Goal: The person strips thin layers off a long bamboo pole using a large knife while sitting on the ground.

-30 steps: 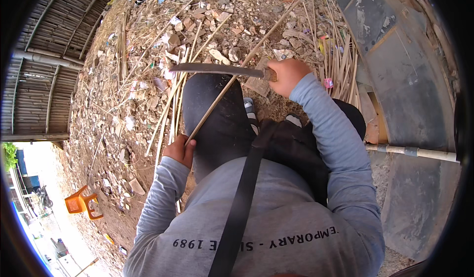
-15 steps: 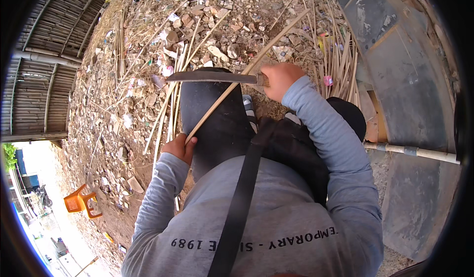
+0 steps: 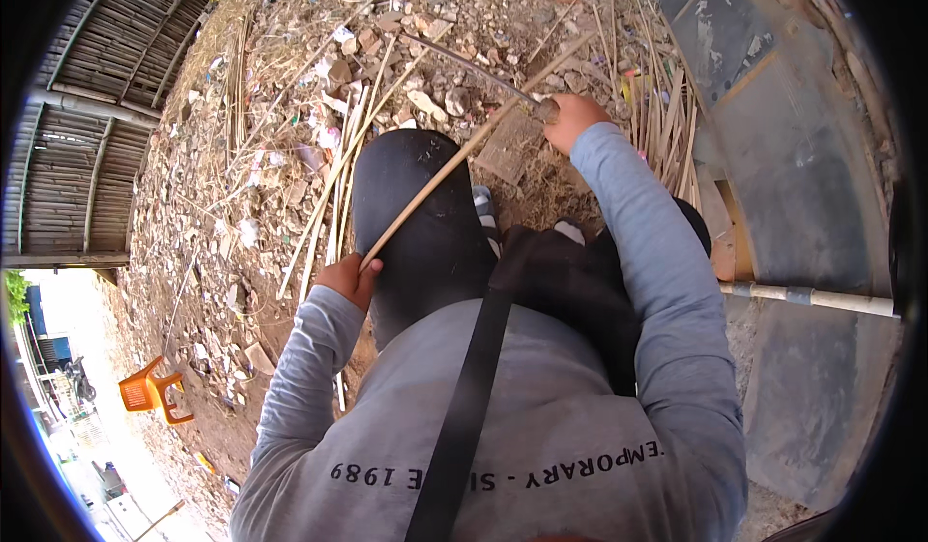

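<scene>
My left hand (image 3: 348, 279) is closed round the near end of a long bamboo strip (image 3: 425, 192). The strip slants up and to the right across my left knee, its far end over the rubble. My right hand (image 3: 576, 121) grips the handle of a machete (image 3: 480, 73). Its blade, seen nearly edge-on, points up and to the left and crosses the strip close to the handle. Whether the blade touches the strip I cannot tell. Beneath the strip, a flat brownish block (image 3: 510, 147) lies on the ground in front of my feet.
Several bamboo strips (image 3: 340, 170) lie left of my knee, and a bundle of more strips (image 3: 673, 131) lies at right. Stones and litter (image 3: 261, 146) cover the ground. Grey panels (image 3: 807, 165) and a pole (image 3: 822, 298) stand at right. An orange plastic chair (image 3: 145, 390) is at lower left.
My right hand has moved forward and slightly right with the machete. The blade has swung from lying level across the strip to pointing away up-left. My left hand stays nearly in place.
</scene>
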Motion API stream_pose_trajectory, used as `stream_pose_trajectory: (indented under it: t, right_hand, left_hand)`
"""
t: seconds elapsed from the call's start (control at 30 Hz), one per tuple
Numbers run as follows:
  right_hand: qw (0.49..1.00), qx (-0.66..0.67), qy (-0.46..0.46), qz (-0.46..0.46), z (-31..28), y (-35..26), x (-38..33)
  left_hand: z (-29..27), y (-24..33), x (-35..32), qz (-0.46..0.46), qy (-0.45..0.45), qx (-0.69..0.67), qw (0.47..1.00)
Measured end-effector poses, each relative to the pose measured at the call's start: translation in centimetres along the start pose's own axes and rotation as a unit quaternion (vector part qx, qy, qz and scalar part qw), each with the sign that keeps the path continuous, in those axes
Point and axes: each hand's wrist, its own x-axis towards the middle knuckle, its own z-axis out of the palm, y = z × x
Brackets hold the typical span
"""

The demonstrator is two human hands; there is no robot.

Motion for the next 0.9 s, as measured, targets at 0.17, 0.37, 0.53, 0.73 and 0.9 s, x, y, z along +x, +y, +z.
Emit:
stream_pose_trajectory:
  t: [0.17,0.37,0.53,0.73,0.9]
  right_hand:
    - [0.998,0.007,-0.041,-0.035,-0.5,-2.5,-1.7]
    - [0.999,0.021,-0.042,0.019,0.6,0.8,0.1]
    - [0.996,0.017,-0.079,-0.036,-1.5,-2.6,-1.4]
    - [0.999,-0.008,-0.042,0.023,-0.1,-0.7,-0.1]
    - [0.997,-0.021,-0.073,-0.025,-0.4,-0.9,0.4]
  left_hand:
    - [-0.6,-2.5,-1.0,0.011,-0.024,-0.033,0.999]
    - [-0.1,-2.5,-1.4,-0.006,-0.04,-0.114,0.993]
    - [-0.5,-2.8,-2.4,0.005,-0.027,-0.052,0.998]
    - [-0.4,-2.8,-1.5,0.009,-0.028,-0.027,0.999]
    - [-0.4,-2.6,-1.8,-0.001,-0.026,-0.008,1.0]
